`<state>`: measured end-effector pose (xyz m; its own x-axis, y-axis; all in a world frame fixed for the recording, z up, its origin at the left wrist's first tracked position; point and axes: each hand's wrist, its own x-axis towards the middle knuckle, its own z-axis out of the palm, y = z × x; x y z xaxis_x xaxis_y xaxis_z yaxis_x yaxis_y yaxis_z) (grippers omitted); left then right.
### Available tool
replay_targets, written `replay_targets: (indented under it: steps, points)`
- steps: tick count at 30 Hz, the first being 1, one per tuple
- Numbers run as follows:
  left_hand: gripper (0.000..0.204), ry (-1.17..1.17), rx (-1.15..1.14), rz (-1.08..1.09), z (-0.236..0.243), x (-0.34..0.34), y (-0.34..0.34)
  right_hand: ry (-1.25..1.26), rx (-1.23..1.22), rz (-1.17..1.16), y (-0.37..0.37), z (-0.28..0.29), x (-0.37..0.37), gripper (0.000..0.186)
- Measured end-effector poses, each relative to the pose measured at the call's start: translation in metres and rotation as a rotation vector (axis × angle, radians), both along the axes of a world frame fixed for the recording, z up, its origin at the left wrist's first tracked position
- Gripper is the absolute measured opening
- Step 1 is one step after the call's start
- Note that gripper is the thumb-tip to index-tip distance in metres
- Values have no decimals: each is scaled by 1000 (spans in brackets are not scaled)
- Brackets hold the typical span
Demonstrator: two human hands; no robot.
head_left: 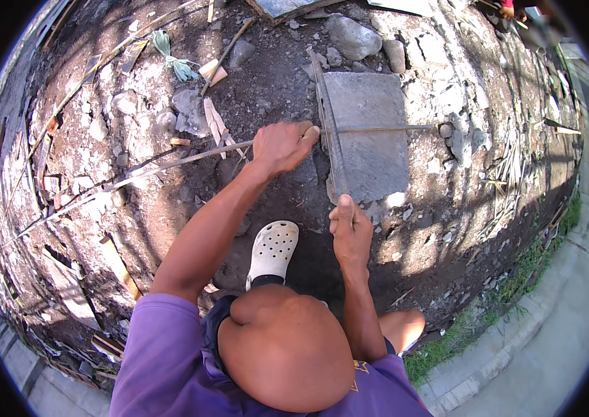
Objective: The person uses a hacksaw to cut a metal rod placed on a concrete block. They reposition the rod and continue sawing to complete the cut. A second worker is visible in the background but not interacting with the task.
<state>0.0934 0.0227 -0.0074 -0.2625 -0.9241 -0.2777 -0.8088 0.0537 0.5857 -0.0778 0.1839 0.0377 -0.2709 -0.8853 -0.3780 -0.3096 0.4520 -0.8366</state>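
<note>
My left hand [286, 146] is closed round a long thin rod [169, 164]. The rod stretches far out to the left and, on the right, passes over a flat grey slab [371, 163] on the ground. In my right hand [351, 226] is the near end of a long, narrow metal tool [331, 124], thumb laid along its top. This tool points away from me and crosses the rod just right of my left hand, above the slab's left edge. Its exact kind is hard to make out, and its lower edge is hidden.
Stones such as a large grey rock [353, 37] lie beyond the slab. Split wood [216, 125], a pale green plastic strip [173, 55] and rubble litter the dirt. My foot wears a white clog [274, 250]. Grass and a concrete kerb [510, 340] border the right. Part of another person [508, 10] shows far right.
</note>
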Motion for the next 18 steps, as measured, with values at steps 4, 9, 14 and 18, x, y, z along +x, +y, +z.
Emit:
replay_targets:
  steps: [4, 9, 14, 18]
  points:
    - [50, 44, 138, -15, 1, 4, -7, -34, 54, 31, -2, 6, -2, 69]
    - [53, 114, 296, -125, 9, 13, -24, -259, 200, -105, -2, 3, -6, 65]
    - [49, 140, 362, -147, 12, 14, -29, -208, 149, -45, 5, 5, -15, 63]
    - [47, 155, 251, -129, 8, 11, -20, -245, 154, -52, 13, 8, -16, 63]
